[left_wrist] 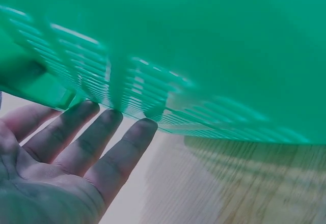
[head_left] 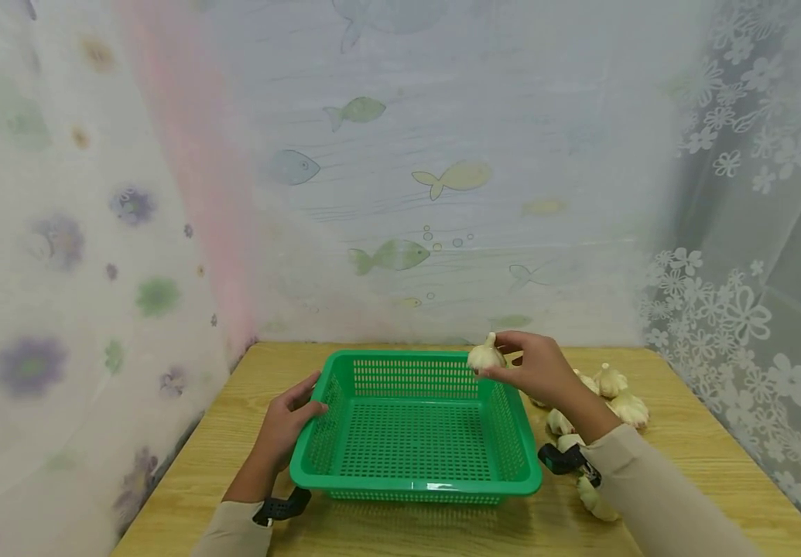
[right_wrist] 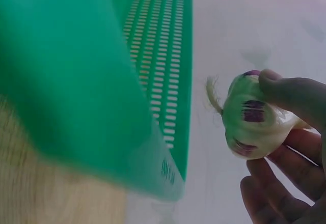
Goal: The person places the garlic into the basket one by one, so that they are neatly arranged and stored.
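Observation:
A green plastic basket (head_left: 414, 486) with slotted walls and floor stands on the table, with nothing inside it. My left hand (head_left: 282, 429) grips its left side, the thumb over the rim and the fingers along the outside wall. In the left wrist view those fingers (left_wrist: 119, 158) lie against the slotted green side. Over the basket's back right corner, my right hand (head_left: 542, 370) pinches a garlic bulb (head_left: 486, 357) between thumb and fingers, stem upward. The right wrist view shows purple patches and a tuft of roots on this bulb (right_wrist: 252, 119), just beside the green rim.
Several more garlic bulbs (head_left: 628, 408) lie on the wooden table (head_left: 693, 464) right of the basket, partly hidden by the right forearm. One bulb (head_left: 595, 499) sits nearer the front. Patterned curtains (head_left: 442, 193) hang behind and at both sides.

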`<state>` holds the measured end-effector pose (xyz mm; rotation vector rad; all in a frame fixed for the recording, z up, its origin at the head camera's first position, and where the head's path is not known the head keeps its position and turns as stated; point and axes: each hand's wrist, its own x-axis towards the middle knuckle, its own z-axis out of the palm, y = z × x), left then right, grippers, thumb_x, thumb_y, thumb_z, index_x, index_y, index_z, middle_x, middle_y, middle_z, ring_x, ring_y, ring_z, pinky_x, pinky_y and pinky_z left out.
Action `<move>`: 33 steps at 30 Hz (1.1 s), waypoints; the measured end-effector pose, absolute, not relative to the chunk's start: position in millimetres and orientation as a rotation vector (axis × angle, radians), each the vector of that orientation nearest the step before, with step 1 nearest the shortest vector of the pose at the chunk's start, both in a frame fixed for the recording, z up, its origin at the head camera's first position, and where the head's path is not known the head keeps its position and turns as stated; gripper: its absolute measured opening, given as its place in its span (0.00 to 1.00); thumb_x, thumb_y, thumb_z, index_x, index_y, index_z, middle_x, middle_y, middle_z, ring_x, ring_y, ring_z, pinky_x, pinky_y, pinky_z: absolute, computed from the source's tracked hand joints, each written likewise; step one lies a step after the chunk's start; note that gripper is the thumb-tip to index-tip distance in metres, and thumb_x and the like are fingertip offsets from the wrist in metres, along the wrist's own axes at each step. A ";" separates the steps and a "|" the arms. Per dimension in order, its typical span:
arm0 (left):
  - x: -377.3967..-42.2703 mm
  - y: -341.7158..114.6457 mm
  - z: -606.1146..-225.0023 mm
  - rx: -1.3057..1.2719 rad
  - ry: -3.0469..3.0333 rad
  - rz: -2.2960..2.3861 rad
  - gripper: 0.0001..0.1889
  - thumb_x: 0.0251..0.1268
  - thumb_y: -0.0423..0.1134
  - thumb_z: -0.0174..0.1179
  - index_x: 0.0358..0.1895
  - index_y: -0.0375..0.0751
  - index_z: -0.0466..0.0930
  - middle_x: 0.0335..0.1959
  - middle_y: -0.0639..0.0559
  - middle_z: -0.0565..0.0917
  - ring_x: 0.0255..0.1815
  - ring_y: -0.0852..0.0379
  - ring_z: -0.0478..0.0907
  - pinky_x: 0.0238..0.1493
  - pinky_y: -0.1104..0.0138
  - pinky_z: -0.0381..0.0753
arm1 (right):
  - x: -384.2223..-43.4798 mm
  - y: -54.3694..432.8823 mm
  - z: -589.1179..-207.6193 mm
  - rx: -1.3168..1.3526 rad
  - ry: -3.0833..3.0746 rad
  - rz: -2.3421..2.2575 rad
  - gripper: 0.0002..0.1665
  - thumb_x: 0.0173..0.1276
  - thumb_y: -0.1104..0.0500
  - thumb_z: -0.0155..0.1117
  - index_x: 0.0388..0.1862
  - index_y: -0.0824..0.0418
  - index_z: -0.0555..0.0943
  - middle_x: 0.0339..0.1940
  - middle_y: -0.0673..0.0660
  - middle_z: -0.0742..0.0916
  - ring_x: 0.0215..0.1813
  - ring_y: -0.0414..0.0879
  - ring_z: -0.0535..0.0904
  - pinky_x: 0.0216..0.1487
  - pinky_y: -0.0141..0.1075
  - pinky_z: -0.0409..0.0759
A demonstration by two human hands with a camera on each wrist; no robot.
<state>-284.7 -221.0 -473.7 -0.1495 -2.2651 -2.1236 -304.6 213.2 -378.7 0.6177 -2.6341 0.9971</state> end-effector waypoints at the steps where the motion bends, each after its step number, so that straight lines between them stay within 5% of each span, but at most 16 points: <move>1: -284.8 -221.1 -473.7 -0.152 -2.264 -2.125 0.35 0.71 0.32 0.61 0.79 0.54 0.66 0.73 0.38 0.75 0.64 0.42 0.80 0.50 0.58 0.87 | -306.9 209.7 -378.5 0.629 -2.640 1.006 0.35 0.63 0.48 0.79 0.67 0.58 0.81 0.60 0.58 0.87 0.59 0.55 0.84 0.51 0.46 0.87; 33: -285.2 -221.3 -475.9 -0.156 -2.257 -2.146 0.35 0.70 0.33 0.62 0.80 0.51 0.65 0.71 0.36 0.76 0.60 0.44 0.83 0.49 0.56 0.88 | -348.3 109.4 -409.5 0.886 -2.799 1.247 0.34 0.58 0.54 0.83 0.64 0.59 0.84 0.60 0.59 0.87 0.55 0.55 0.87 0.52 0.43 0.87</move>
